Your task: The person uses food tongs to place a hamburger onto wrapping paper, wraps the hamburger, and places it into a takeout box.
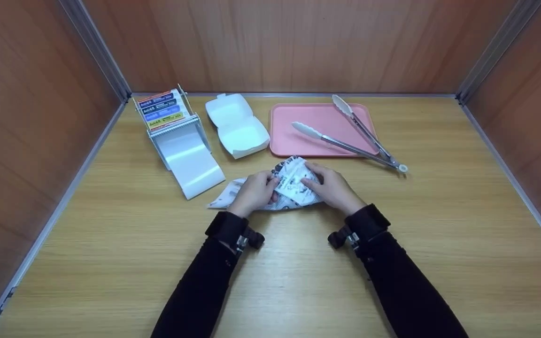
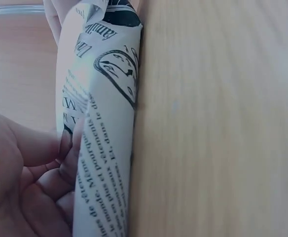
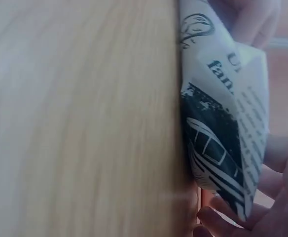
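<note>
Printed paper: folded, it lies between the fingers of both hands and touches both.
Long axis: left to right, from one hand's fingers toward the other's.
Left hand: thumb and bent fingers pinch the paper.
Right hand: it grips the right end, thumb on top.
Loose tail: beyond the left fingers, so the left hand is nearer.

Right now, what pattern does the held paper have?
The paper is white with black text and drawings, clearest in the left wrist view.
</note>
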Demonstrator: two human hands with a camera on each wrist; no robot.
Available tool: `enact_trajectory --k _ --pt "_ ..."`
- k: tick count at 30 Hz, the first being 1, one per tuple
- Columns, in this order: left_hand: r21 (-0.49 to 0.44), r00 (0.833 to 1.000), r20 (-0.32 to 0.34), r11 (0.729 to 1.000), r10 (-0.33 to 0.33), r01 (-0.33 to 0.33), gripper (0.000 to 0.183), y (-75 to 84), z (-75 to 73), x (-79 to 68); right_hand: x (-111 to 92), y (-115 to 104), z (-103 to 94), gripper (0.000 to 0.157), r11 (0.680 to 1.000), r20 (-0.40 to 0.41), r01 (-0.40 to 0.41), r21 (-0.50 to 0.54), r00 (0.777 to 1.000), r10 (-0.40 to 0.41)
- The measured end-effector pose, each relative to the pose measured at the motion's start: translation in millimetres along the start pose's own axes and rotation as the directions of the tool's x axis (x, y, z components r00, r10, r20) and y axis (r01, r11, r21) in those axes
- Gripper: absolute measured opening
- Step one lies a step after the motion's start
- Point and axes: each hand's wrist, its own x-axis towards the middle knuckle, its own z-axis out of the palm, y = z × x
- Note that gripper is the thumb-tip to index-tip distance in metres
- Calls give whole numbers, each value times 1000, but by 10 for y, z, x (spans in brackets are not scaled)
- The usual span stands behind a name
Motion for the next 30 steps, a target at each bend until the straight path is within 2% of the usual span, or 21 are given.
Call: enact_trajectory --k 4,7,10,12,14,18,20,23,26,28,30 --pt "28 999 -30 999 -20 21 25 23 36 -7 -22 70 9 61 998 -20 19 52 1000 -18" --pt "160 995 -89 985 -48 61 27 74 55 -9 -29 92 24 61 996 -29 14 83 1000 -11" --pt "307 987 -153 948 -41 87 25 133 74 -13 -35 111 35 60 994 -32 -20 106 999 24" --pt "387 983 -185 919 4 69 22 157 96 -22 -34 125 34 60 993 -28 -34 114 999 38" --pt "451 978 -195 892 78 19 21 166 114 -31 -30 137 28 63 990 -16 -50 135 999 52" --pt "539 958 -188 838 217 -84 21 153 117 -39 -3 153 -11 71 964 33 -116 238 993 111" --pt "529 954 -180 841 240 -112 19 138 112 -39 10 151 -43 68 932 57 -178 316 984 169" --pt "465 956 -165 874 240 -139 16 113 105 -28 38 152 -80 59 897 59 -230 377 973 225" --pt "401 960 -155 903 231 -152 13 92 105 -19 86 177 -93 52 903 9 -229 364 970 243" --pt "377 959 -154 911 238 -166 12 82 113 -17 128 220 -105 46 907 -32 -223 357 968 251" --pt "362 955 -156 914 252 -182 12 76 126 -15 173 274 -131 39 895 -43 -222 387 965 258"
